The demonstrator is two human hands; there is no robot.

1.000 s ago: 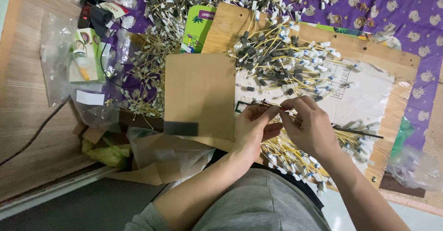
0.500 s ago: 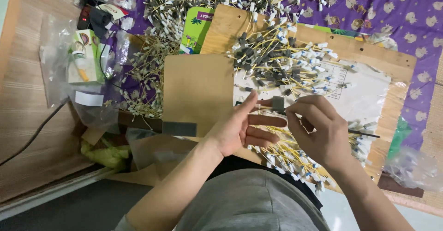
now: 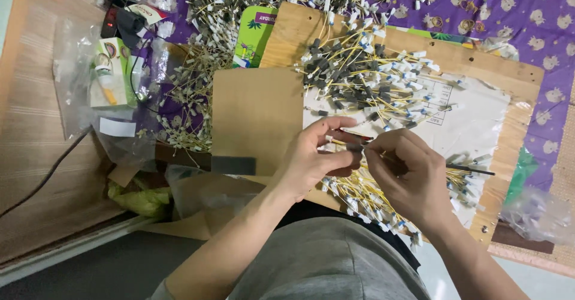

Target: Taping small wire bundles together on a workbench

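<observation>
Since half a second ago the two hands have drawn close again, and the left hand's fingers, then spread flat, have curled in to meet the right.

At the far left a clear plastic bag (image 3: 78, 96) lies on the wooden floor (image 3: 36, 174), with a small white and green box (image 3: 108, 81) on it and a black cable (image 3: 45, 177) trailing toward the near left. Just right of the bag, a loose pile of yellow wire pieces with white and grey ends (image 3: 191, 96) spreads over purple patterned cloth (image 3: 527, 30). A brown cardboard sheet (image 3: 254, 117) lies next to it, on a plywood board (image 3: 515, 78) that serves as the bench.

The left hand (image 3: 314, 159) sits at the near edge of the cardboard, its thumb and fingers closed narrow on a small dark connector piece (image 3: 354, 148). The right hand (image 3: 413, 180) meets it from the right, fingers pinched on the same piece; a thin dark stick-like tool (image 3: 473, 169) juts out to the right from under this hand.

Far of the hands lies a larger heap of yellow wire pieces (image 3: 365, 81), partly on a white printed sheet (image 3: 473, 126). A smaller bunch (image 3: 359, 195) lies near, beneath the hands.
</observation>
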